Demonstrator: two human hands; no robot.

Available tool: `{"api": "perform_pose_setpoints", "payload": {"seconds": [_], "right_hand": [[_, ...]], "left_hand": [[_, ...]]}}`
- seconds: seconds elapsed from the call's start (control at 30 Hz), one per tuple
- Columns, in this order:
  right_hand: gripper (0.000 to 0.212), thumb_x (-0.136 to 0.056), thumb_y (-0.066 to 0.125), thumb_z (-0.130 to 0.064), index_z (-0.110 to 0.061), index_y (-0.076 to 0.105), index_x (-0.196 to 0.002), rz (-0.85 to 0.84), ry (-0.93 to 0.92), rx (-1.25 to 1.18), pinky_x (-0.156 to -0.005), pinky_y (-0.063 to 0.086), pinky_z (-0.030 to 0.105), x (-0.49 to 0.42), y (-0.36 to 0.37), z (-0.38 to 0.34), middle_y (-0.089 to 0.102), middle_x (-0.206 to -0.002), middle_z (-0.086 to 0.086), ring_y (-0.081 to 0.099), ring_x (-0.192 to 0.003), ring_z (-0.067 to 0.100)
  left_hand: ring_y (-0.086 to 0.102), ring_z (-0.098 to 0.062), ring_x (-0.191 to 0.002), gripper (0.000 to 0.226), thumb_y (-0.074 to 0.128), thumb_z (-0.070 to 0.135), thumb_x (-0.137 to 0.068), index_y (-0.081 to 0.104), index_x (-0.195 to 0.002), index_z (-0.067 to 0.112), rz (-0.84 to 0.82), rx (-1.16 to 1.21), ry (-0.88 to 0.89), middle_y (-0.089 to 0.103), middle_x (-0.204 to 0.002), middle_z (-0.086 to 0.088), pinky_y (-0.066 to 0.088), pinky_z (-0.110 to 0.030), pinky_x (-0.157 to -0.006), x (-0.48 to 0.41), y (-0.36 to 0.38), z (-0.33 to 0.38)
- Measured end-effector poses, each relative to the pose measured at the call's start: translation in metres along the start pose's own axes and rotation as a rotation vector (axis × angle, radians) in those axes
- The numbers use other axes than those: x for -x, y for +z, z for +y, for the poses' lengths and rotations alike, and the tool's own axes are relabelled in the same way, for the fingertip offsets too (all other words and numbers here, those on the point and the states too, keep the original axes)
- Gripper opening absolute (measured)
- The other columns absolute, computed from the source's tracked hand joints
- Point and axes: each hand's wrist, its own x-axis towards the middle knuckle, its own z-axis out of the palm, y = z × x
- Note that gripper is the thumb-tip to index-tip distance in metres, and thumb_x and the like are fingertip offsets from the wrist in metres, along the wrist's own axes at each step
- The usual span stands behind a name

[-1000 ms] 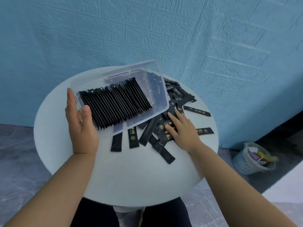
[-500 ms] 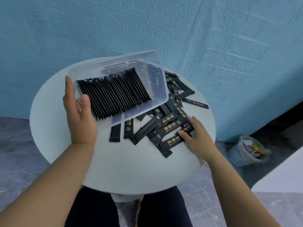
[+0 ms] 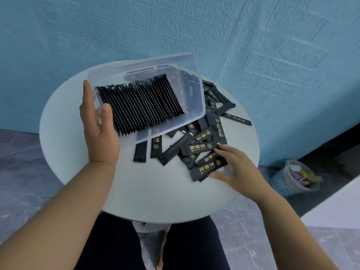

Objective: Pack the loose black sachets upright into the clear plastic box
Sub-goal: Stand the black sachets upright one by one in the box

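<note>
Head view: round table (image 3: pixel 152 191) by blue wall (image 3: pixel 253 36); left grip (image 3: pixel 99 131) clamps box (image 3: pixel 192 78), right grip (image 3: pixel 237 168) spread on sachets (image 3: pixel 202 148).

Both forearms run off the bottom edge. The left hand (image 3: pixel 99 131) covers the near corner of the clear plastic box (image 3: pixel 192 75), hiding the packed sachets (image 3: pixel 140 106) behind its thumb. Loose sachets (image 3: pixel 202 147) beyond the right hand (image 3: pixel 235 168) pass under the tilted box and show only dimly through its wall, so they cannot be counted. The right hand hides the sachet ends beneath its fingers. The worktop (image 3: pixel 155 191) loses its far rim behind the box. The contents of the basket (image 3: pixel 288 182), well right of that hand, are too small to tell.
</note>
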Motion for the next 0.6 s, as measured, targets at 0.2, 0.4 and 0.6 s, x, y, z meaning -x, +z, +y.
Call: {"api": "perform_pose_setpoints", "payload": {"seconds": [0.2,0.4,0.6], "right_hand": [[0.059,-0.069,0.079,-0.034,-0.024,0.059,-0.124,0.126,-0.057,-0.021,-0.082,0.033,0.010,0.000,-0.002,-0.011,0.054,-0.121,-0.006,0.049,-0.095,0.008],[0.078,-0.063,0.079,-0.043,-0.025,0.049,-0.133,0.042,-0.121,-0.029,-0.103,0.018,0.019,-0.009,-0.002,-0.021,0.039,-0.129,-0.017,0.030,-0.121,0.005],[0.065,-0.067,0.076,-0.047,-0.029,0.055,-0.126,-0.045,-0.082,0.023,-0.093,0.029,0.025,-0.020,0.000,-0.033,0.051,-0.102,-0.015,0.042,-0.100,0.010]], "left_hand": [[0.024,0.026,-0.122,0.053,0.034,0.017,-0.102,0.010,-0.149,0.006,0.005,0.006,0.005,0.028,-0.129,0.027,0.020,-0.003,-0.102,0.000,0.000,-0.001],[0.026,0.026,-0.121,0.054,0.035,0.016,-0.102,0.010,-0.148,0.006,0.009,0.010,0.007,0.030,-0.128,0.026,0.021,-0.004,-0.102,-0.001,-0.001,-0.001],[0.025,0.029,-0.119,0.053,0.035,0.012,-0.102,0.010,-0.148,0.004,0.012,0.008,0.014,0.031,-0.125,0.025,0.020,0.000,-0.099,0.000,0.000,0.000]]}}
